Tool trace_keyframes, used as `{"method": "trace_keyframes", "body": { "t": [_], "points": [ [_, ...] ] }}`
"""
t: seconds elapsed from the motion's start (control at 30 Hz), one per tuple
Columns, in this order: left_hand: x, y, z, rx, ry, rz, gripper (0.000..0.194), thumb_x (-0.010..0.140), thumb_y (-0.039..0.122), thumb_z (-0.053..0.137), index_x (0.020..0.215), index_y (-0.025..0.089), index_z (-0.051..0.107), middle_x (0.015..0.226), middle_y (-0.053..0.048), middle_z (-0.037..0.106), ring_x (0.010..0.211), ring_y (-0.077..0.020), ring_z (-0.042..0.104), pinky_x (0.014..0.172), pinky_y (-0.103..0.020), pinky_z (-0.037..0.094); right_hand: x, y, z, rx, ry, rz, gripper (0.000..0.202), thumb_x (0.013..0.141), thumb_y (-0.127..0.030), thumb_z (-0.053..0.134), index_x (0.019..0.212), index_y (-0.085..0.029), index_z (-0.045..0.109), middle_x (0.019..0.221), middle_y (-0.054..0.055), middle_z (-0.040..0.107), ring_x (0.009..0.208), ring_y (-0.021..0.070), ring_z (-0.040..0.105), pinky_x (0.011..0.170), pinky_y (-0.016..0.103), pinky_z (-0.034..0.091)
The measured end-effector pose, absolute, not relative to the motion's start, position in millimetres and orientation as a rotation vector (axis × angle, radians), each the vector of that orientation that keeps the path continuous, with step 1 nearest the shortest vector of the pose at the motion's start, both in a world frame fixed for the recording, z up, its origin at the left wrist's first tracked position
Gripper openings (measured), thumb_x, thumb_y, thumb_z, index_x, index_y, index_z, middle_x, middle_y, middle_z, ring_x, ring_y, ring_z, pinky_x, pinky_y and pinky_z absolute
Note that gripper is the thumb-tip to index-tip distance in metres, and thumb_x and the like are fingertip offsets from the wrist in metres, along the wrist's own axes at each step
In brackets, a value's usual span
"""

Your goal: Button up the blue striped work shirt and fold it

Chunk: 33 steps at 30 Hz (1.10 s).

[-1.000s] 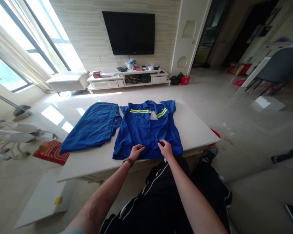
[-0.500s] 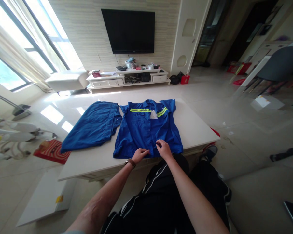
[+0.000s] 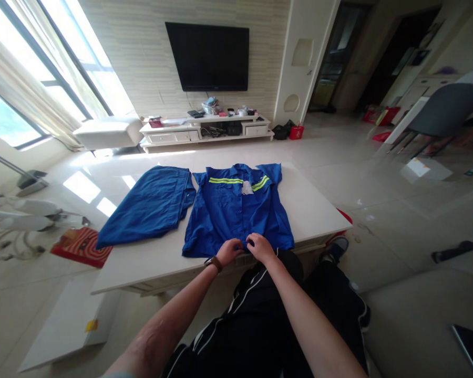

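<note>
- The blue trousers (image 3: 147, 207) lie flat on the left part of the white table (image 3: 323, 207), just beside the shirt, untouched
- The left hand (image 3: 229, 251) has slid in along the hem since a second ago; its fingers curl down onto the cloth, grip unclear
- The blue shirt (image 3: 236, 210) lies face up, its hem at the table's near edge
- The right hand (image 3: 260, 247) now nearly meets the left at the bottom of the placket, fingers pinched on fabric
- Bare tabletop lies open to the right
</note>
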<state>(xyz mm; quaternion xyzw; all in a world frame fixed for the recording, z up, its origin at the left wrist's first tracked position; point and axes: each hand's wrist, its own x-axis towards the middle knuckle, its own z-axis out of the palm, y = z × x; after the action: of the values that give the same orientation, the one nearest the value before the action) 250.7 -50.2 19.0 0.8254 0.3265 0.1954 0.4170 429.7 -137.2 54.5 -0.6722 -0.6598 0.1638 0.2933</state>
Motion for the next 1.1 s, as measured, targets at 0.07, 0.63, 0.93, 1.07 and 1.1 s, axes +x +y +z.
{"method": "trace_keyframes", "body": {
  "t": [0.07, 0.63, 0.93, 1.07, 1.1],
  "points": [
    [252.1, -45.6, 17.9, 2.002, 0.843, 0.548, 0.016, 0.081, 0.033, 0.075, 0.086, 0.017, 0.076, 0.086, -0.004, 0.074, 0.076, -0.0171, 0.061, 0.077, -0.029, 0.048, 430.2, -136.7, 53.9, -1.790, -1.754, 0.461, 0.014, 0.090, -0.013, 0.058, 0.093, -0.022, 0.067, 0.098, 0.003, 0.070, 0.095, 0.0174, 0.063, 0.085, 0.026, 0.044],
    [226.0, -29.3, 48.3, 1.889, 0.691, 0.342, 0.028, 0.074, 0.044, 0.082, 0.078, 0.016, 0.083, 0.078, -0.007, 0.078, 0.076, -0.0202, 0.069, 0.075, -0.029, 0.051, 432.8, -129.7, 44.1, -1.884, -1.558, 0.481, 0.009, 0.092, -0.019, 0.055, 0.090, -0.022, 0.063, 0.098, 0.006, 0.068, 0.095, 0.0190, 0.060, 0.083, 0.027, 0.042],
    [248.2, -26.7, 45.0, 1.897, 0.764, 0.556, 0.028, 0.086, 0.043, 0.070, 0.091, 0.016, 0.076, 0.079, -0.003, 0.073, 0.071, -0.0157, 0.061, 0.071, -0.027, 0.047, 437.4, -120.5, 35.8, -1.800, -1.315, 0.555, 0.018, 0.091, -0.034, 0.051, 0.087, -0.021, 0.064, 0.087, 0.006, 0.070, 0.083, 0.0201, 0.064, 0.078, 0.029, 0.046],
    [264.3, -39.3, 14.0, 1.823, 0.797, 0.580, 0.032, 0.083, 0.047, 0.072, 0.085, 0.015, 0.073, 0.072, -0.002, 0.069, 0.065, -0.0146, 0.057, 0.065, -0.026, 0.045, 444.3, -119.5, 33.5, -1.760, -1.255, 0.622, 0.028, 0.091, -0.042, 0.048, 0.084, -0.020, 0.064, 0.078, 0.004, 0.069, 0.073, 0.0189, 0.062, 0.070, 0.028, 0.047],
    [265.3, -41.6, 8.0, 1.819, 0.801, 0.576, 0.032, 0.082, 0.047, 0.073, 0.084, 0.015, 0.073, 0.072, -0.002, 0.069, 0.065, -0.0146, 0.057, 0.065, -0.026, 0.044, 445.4, -119.5, 33.0, -1.754, -1.253, 0.642, 0.030, 0.090, -0.043, 0.047, 0.083, -0.020, 0.065, 0.075, 0.004, 0.068, 0.069, 0.0184, 0.061, 0.067, 0.028, 0.047]
  ]
}}
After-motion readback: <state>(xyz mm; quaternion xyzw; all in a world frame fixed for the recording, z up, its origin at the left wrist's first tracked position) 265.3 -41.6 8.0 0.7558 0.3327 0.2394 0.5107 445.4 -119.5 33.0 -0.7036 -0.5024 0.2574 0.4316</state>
